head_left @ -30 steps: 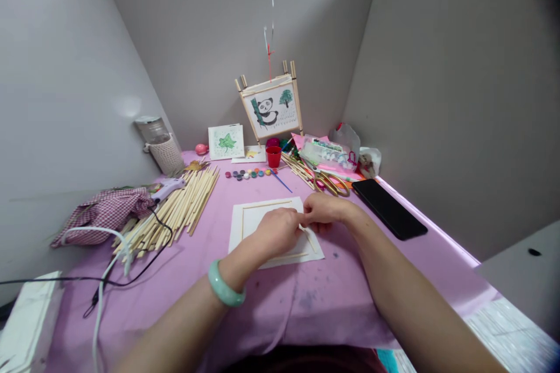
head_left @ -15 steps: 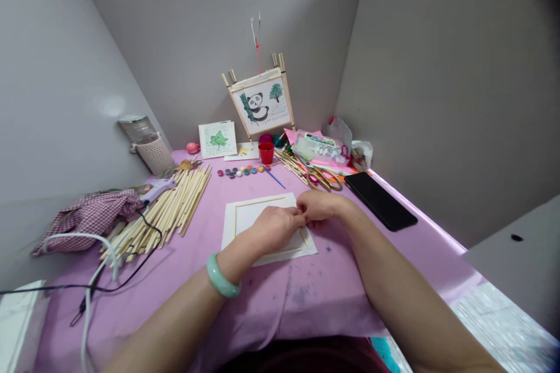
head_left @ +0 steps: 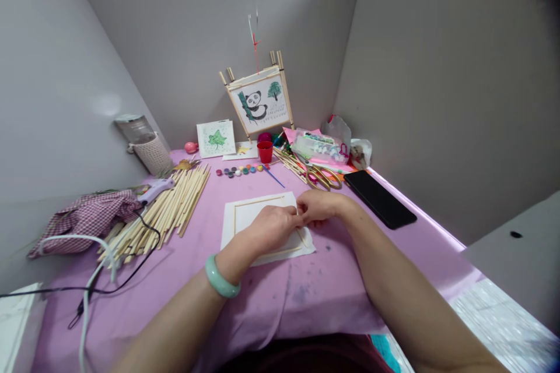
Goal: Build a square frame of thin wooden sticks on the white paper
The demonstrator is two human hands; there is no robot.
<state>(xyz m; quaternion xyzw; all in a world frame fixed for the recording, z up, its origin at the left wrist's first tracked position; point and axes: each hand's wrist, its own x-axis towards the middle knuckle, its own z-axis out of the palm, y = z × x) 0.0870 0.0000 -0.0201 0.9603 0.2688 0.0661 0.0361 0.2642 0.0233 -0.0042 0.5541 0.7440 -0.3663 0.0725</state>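
On the tablecloth in front of me lies a white sheet [head_left: 245, 218] with thin wooden sticks laid on it as a rectangular frame [head_left: 235, 220]. My left hand [head_left: 275, 226], with a pale green bangle [head_left: 221, 277] at its wrist, reaches across the sheet, fingers bent and closed. My right hand [head_left: 318, 207] meets it at the sheet's right edge, thumb and fingers pinched together. Both sets of fingertips are close together over that edge of the frame. Whatever lies between them is hidden.
Loose wooden sticks [head_left: 181, 201] and a glue gun [head_left: 156, 190] with cords lie left. Behind are paint pots [head_left: 238, 171], a brush [head_left: 275, 177], a red cup [head_left: 265, 152] and a hanging panda picture [head_left: 260, 104]. Scissors [head_left: 322, 177] and a black phone [head_left: 380, 198] lie right.
The hands stay almost in the same place, fingertips together at the sheet's right edge. The whole view has shifted slightly; nothing else has visibly moved.
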